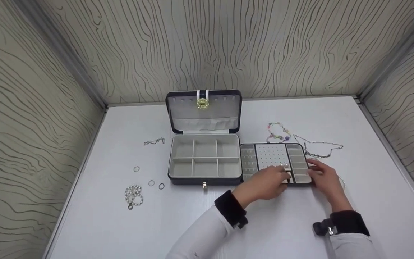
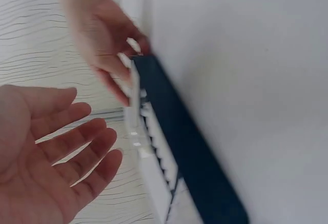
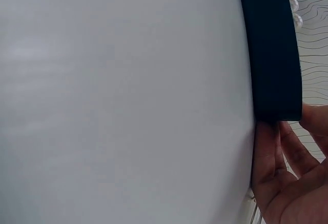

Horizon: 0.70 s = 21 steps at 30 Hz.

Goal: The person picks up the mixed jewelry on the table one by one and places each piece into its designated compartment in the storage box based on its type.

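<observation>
A shallow jewelry tray (image 1: 272, 154) with dark rims, a pin-holed middle panel and divided sides lies beside the jewelry box. My left hand (image 1: 270, 182) is over the tray's front middle part; its fingers (image 2: 87, 131) are spread and loosely bent, holding nothing in the left wrist view. Pearl earrings (image 1: 284, 165) are on the tray near those fingertips. At the tray's right end, my right hand (image 1: 326, 180) grips the edge. In the right wrist view its thumb and fingers (image 3: 297, 152) are at the dark corner. The left hand hides part of the front compartments.
The open jewelry box (image 1: 204, 181) has an upright lid and six-part interior. Behind the tray are a colorful bead bracelet (image 1: 279, 137) and a thin dark chain (image 1: 323, 142). On the left are a pearl necklace (image 1: 133, 196), several rings (image 1: 151, 183) and a silver chain (image 1: 154, 141).
</observation>
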Each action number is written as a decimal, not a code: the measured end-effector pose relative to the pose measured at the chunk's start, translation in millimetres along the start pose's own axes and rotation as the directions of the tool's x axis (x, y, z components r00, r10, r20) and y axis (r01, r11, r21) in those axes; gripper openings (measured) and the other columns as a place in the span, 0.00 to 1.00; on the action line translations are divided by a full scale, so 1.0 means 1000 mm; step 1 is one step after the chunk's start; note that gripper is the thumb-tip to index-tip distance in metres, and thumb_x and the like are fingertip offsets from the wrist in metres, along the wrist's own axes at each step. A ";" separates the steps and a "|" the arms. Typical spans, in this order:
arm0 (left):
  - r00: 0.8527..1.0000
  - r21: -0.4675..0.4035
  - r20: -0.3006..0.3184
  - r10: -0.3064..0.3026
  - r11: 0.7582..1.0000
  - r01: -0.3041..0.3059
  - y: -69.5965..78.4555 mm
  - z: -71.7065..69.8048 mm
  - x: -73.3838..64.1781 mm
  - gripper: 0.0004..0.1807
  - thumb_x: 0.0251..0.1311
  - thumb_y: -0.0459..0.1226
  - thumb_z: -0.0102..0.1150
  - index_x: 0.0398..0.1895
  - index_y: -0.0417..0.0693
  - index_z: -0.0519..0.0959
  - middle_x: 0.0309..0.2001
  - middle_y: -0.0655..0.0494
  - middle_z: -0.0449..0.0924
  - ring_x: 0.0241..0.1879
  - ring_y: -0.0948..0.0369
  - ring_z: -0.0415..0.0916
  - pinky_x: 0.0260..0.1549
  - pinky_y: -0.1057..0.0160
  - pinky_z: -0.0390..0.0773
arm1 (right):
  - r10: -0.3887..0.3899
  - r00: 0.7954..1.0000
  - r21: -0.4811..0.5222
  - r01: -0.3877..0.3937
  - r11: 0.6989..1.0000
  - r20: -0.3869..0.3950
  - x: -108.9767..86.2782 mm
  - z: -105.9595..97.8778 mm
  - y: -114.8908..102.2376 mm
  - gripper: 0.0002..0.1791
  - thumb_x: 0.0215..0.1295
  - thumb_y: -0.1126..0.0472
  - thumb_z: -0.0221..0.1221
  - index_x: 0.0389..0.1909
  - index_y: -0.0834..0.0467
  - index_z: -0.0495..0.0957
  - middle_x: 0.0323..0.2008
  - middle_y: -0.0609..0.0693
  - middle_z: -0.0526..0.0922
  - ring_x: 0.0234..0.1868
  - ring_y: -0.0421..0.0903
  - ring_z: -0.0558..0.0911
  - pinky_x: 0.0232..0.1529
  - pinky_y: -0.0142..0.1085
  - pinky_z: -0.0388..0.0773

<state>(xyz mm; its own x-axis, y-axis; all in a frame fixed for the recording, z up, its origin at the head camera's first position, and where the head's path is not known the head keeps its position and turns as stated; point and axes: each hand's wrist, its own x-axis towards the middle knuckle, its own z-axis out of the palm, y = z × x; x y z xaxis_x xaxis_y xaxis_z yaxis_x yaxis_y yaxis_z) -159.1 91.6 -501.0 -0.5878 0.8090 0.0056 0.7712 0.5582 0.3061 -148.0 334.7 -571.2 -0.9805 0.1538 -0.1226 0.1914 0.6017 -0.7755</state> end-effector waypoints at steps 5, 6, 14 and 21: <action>0.997 0.032 -0.071 0.013 0.999 -0.011 -0.009 -0.019 -0.034 0.24 0.66 0.55 0.57 0.58 0.53 0.79 0.50 0.61 0.78 0.47 0.65 0.75 0.48 0.69 0.73 | 0.005 1.000 0.014 -0.005 1.000 0.002 0.001 0.000 0.000 0.24 0.71 0.66 0.54 0.67 0.65 0.68 0.55 0.73 0.74 0.55 0.67 0.76 0.38 0.28 0.75; 0.996 0.032 -0.086 0.002 0.999 0.001 -0.013 -0.022 -0.042 0.26 0.65 0.57 0.56 0.59 0.53 0.79 0.51 0.60 0.78 0.49 0.64 0.75 0.49 0.68 0.73 | 0.011 1.000 0.014 -0.011 1.000 0.005 0.001 -0.001 0.001 0.24 0.71 0.65 0.54 0.67 0.65 0.68 0.56 0.73 0.74 0.55 0.67 0.76 0.38 0.28 0.75; 0.954 -0.055 -0.266 -0.139 0.990 0.129 -0.057 -0.045 -0.100 0.33 0.64 0.62 0.50 0.59 0.48 0.79 0.54 0.53 0.78 0.54 0.57 0.75 0.54 0.57 0.73 | 0.050 0.999 0.007 -0.050 0.999 0.018 0.001 0.000 0.003 0.25 0.72 0.64 0.53 0.68 0.63 0.67 0.58 0.72 0.72 0.56 0.66 0.75 0.37 0.30 0.74; 0.860 -0.059 -0.389 -0.329 0.941 0.333 -0.097 -0.056 -0.154 0.30 0.62 0.57 0.59 0.56 0.44 0.79 0.56 0.46 0.76 0.59 0.48 0.70 0.57 0.45 0.70 | 0.029 0.999 -0.004 -0.029 1.000 0.017 0.002 0.000 0.001 0.25 0.72 0.64 0.53 0.68 0.63 0.67 0.57 0.72 0.73 0.57 0.67 0.75 0.40 0.31 0.74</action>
<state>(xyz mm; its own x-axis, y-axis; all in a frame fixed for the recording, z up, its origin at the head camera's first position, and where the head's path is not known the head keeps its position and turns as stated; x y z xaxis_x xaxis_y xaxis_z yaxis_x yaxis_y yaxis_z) -157.6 -97.6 -478.0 -0.8548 0.4405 0.2744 0.5152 0.7840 0.3464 -150.3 335.8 -571.9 -0.9752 0.1575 -0.1554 0.2195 0.5998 -0.7695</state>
